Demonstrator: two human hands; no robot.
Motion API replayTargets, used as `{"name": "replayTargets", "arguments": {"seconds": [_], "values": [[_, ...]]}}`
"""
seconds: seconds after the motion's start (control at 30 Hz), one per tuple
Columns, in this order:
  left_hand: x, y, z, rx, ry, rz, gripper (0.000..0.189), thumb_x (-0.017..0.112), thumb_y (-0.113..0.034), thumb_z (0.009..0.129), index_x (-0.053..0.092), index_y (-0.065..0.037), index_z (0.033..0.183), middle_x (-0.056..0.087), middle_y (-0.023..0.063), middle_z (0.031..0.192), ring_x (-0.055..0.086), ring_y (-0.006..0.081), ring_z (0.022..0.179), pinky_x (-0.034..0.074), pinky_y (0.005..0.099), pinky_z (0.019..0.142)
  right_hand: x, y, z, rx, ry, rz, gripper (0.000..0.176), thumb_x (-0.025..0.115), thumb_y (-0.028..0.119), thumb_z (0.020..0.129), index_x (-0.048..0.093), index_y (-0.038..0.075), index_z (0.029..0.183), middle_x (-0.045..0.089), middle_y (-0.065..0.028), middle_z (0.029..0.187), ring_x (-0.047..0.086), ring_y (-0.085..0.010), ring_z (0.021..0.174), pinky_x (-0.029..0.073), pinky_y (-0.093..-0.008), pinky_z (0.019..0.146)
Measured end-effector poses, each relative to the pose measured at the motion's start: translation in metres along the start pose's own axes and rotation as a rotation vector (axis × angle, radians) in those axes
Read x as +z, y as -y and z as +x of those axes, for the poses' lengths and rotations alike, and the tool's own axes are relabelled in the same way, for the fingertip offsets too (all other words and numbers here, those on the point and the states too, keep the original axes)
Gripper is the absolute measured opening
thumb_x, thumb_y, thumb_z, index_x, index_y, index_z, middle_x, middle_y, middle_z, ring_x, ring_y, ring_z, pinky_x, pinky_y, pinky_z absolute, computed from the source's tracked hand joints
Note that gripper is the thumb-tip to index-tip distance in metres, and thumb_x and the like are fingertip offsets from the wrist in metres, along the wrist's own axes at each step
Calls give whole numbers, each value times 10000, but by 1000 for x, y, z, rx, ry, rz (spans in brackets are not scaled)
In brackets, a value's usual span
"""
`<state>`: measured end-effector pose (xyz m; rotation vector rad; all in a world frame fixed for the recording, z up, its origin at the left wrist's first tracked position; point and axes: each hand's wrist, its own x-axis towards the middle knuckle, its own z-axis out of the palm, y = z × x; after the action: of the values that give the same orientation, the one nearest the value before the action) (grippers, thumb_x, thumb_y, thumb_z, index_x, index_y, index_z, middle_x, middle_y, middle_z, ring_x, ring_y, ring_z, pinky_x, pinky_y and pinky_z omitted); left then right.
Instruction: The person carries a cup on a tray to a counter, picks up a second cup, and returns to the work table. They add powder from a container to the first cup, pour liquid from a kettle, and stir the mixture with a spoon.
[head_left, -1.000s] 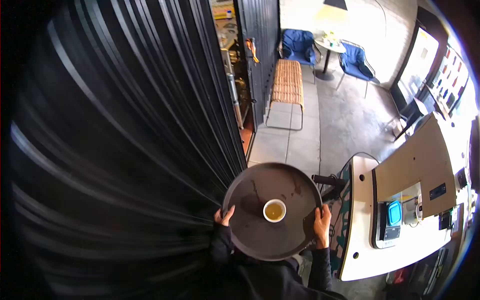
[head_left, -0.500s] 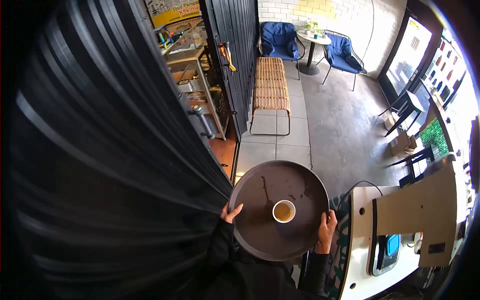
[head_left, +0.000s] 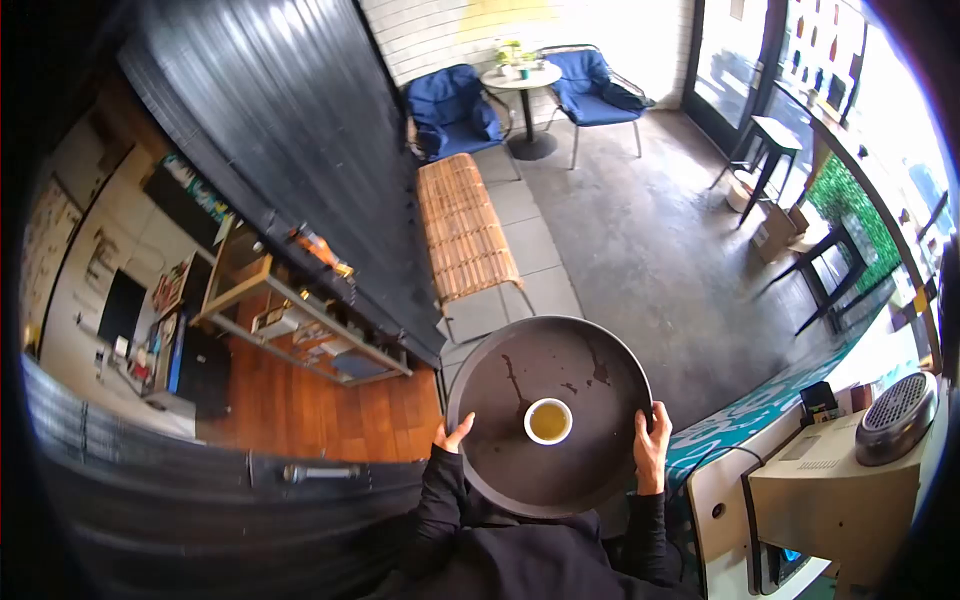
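Observation:
A round dark brown tray is held level in front of my body. My left hand is closed on its left rim, thumb over the edge. On the opposite rim, my right hand grips with its fingers partly hidden beneath. Near the tray's middle stands a small white cup, upright, with yellowish liquid inside. Wet streaks and drops mark the tray surface around the cup. Neither hand touches the cup.
A woven bench stands ahead, beside a black corrugated partition. Past it are blue chairs and a small round table. A counter with a beige machine is at right, near a black stool. A doorway with wooden floor opens left.
The view has moved forward and turned, bringing the bench nearer and opening up the wood-floored room at left. Both hands still hold the tray, with the cup on it.

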<state>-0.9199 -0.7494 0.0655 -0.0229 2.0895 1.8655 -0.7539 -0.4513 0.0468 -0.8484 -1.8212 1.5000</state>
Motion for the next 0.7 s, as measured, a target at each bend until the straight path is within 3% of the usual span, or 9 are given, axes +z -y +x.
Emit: {"name": "replayTargets", "arguments": {"seconds": [0.13,0.23,0.43,0.47,0.5,0.57,0.7], "values": [[36,-15,71,30,87,-60,442,690,-210,839,588,-24,1226,624,78,1158,575,192,1076,416,318,976,7,-1,52,-21,-66,-21,52,562,26,900,519,15,929,503,16,772,442,-58,712,355,-238,610],[54,47,156,56,261,-176,466,689,-201,840,572,-4,1246,609,83,1185,568,194,1083,415,316,977,8,-3,80,19,-153,-66,47,555,19,900,509,16,906,469,29,735,407,-52,677,330,-237,584],[147,-43,240,-138,396,-14,382,645,-184,884,602,-9,1221,568,130,1266,536,230,1173,408,339,1010,14,4,139,104,-377,-64,24,535,3,907,516,14,915,488,19,761,425,-56,714,352,-223,625],[165,-19,269,-115,419,-139,458,715,-225,828,586,-9,1211,603,90,1183,560,177,1064,424,312,953,14,-3,149,120,-415,-71,22,531,0,907,514,12,914,491,20,762,430,-57,716,357,-227,629],[179,-11,294,-32,428,-26,471,721,-237,823,583,-9,1212,605,94,1176,562,185,1060,426,315,951,16,-5,160,136,-452,-77,21,527,-4,908,513,11,913,495,21,763,434,-59,718,361,-230,633],[202,-73,304,131,570,332,333,606,-214,911,638,-22,1182,564,173,1266,526,245,1198,381,334,1051,21,-2,175,178,-545,-33,19,537,6,905,519,8,901,491,27,758,437,-55,717,363,-233,628],[268,-58,395,360,801,251,462,687,-174,837,577,10,1246,610,137,1187,583,217,1091,427,323,1000,25,12,215,150,-734,-91,27,553,24,898,534,19,881,480,42,751,423,-44,708,350,-220,618]]}}
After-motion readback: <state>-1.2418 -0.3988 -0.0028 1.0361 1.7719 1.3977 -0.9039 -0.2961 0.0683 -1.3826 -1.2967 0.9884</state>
